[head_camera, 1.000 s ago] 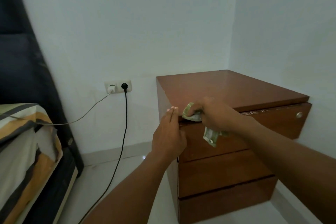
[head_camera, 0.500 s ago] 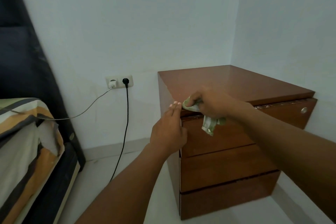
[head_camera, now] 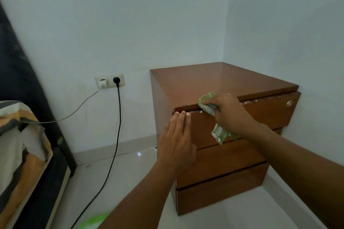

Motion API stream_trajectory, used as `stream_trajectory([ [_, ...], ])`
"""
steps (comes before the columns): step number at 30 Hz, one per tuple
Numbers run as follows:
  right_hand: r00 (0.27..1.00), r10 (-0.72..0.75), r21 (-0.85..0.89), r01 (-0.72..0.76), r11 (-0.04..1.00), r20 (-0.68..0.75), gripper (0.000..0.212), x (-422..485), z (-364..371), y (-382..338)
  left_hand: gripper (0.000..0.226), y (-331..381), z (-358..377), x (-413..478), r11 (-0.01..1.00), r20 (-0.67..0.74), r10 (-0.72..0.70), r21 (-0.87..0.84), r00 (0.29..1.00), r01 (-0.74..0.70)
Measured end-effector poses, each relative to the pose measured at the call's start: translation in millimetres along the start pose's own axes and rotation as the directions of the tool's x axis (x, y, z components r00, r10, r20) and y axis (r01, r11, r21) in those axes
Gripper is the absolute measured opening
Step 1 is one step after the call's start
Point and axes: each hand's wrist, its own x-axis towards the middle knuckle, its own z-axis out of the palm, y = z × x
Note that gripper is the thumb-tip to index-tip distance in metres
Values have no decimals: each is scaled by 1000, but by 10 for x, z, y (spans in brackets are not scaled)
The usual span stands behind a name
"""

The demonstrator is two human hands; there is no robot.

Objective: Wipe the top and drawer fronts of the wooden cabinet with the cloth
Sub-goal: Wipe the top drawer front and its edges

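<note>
Two hands on the wooden cabinet [head_camera: 214,82]: right hand [head_camera: 229,115] pinches the cloth [head_camera: 207,103] at the top's near edge; left hand [head_camera: 177,141] lies flat, spread. That edge runs rightward, probably the next swipe.

Home bedroom: bed [head_camera: 20,147] beside wooden cabinet [head_camera: 223,87], wall socket [head_camera: 109,81].

head view, looking down, near cabinet [head_camera: 214,82]
</note>
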Motion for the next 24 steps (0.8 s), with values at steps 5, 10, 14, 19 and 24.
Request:
stream_trajectory([
  [5,999,36,-10,-36,999,15,49,45,13,16,85,83,-15,23,999,9,-31,26,999,30],
  [10,1000,13,15,-13,1000,3,49,9,-7,7,83,120,-101,125,997,83,-47,65,995,41],
  [14,1000,11,25,-10,1000,-4,47,-19,-33,-8,86,158,-175,195,994,130,-65,90,989,54],
  [19,1000,13,30,-14,999,22,50,-19,-56,1,88,194,-205,248,993,150,-91,89,984,78],
  [24,997,54,47,-56,997,49,47,-14,-118,-15,89,226,-228,281,993,141,-99,77,985,89],
])
